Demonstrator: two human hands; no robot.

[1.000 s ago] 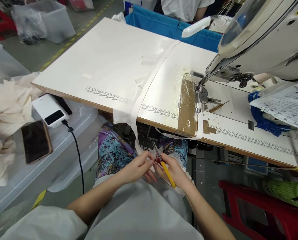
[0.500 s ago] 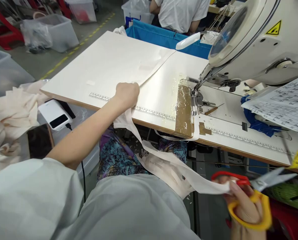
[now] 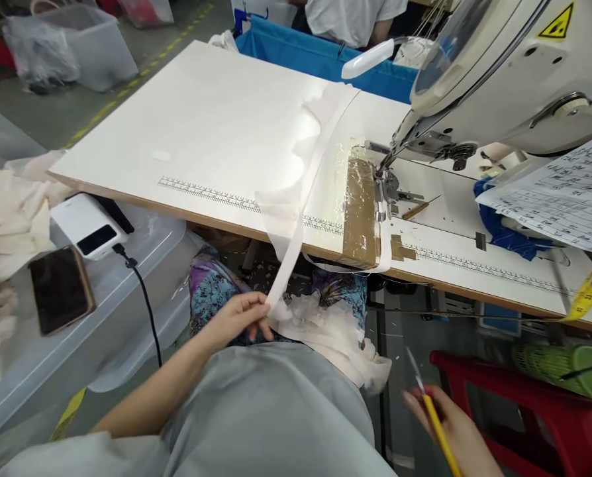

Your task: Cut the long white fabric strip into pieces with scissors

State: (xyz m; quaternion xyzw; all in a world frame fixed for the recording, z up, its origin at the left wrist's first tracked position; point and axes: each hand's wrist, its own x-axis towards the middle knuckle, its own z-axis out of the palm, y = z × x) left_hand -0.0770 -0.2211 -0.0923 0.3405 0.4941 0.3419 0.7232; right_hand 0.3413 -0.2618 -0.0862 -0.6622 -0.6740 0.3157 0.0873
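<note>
Where it hangs off the table (image 3: 216, 126) edge, white fabric strip (image 3: 296, 225): long axis steeply diagonal, upper end far-right on tabletop, lower end pinched by left hand (image 3: 236, 319) over the lap. Right hand (image 3: 455, 430): clenched around yellow-handled scissors (image 3: 432, 414), blades pointing up-left. Sewing machine (image 3: 499, 79) right.

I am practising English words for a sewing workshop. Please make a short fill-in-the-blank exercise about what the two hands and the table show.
1. The left hand pinches a white fabric ____.
2. The right hand holds ____ with a yellow handle.
3. The strip hangs over the front edge of the ____.
4. A dark phone lies on a clear plastic ____.

Missing words: strip; scissors; table; bin
</note>
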